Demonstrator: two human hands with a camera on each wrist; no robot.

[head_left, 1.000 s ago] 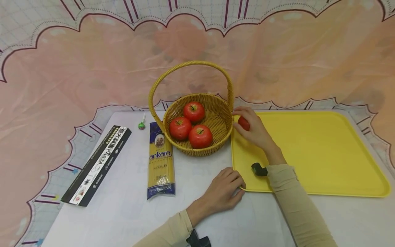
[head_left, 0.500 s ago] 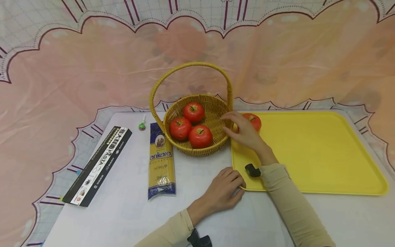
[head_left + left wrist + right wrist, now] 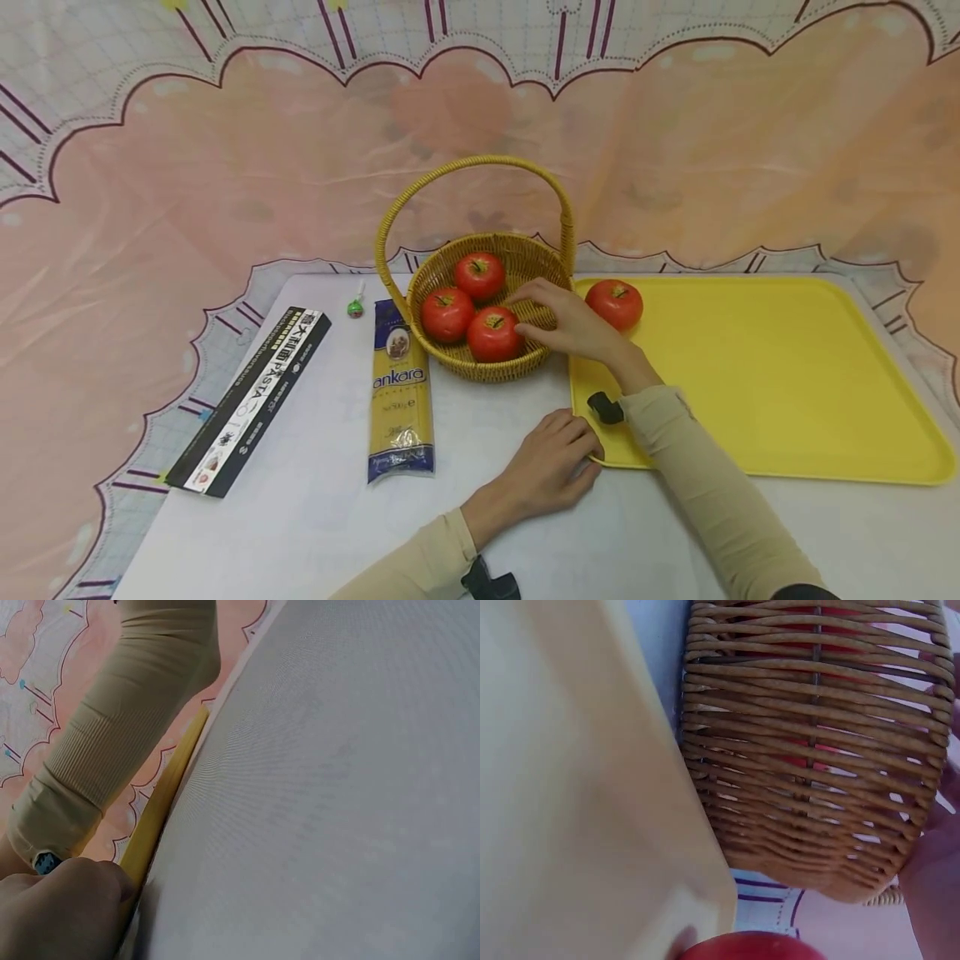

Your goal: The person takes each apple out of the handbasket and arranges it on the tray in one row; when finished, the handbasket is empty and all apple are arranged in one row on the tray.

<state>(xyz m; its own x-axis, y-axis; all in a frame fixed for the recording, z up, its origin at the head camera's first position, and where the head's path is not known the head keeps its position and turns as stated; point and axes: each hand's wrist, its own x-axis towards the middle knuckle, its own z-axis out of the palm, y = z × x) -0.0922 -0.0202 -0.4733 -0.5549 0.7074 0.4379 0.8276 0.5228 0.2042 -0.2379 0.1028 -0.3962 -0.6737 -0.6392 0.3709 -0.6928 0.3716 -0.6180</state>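
My right hand reaches over the right rim of the yellow wicker basket, thumb and fingers spread. Its thumb tip is at the right side of the nearest red apple; I cannot tell whether they touch. Two more apples, a left one and a back one, lie in the basket. Another red apple sits on the yellow tray, at its back left corner. My left hand holds the tray's front left corner, its fingers curled at the rim.
A pasta packet lies left of the basket, its top end close against it. Farther left are a long black-and-white pasta box and a green lollipop. A patterned cloth hangs behind the white table.
My right hand has let go of the apple on the tray and moved left, over the rim into the basket. The left hand stays at the tray's corner. The head view shifts slightly.
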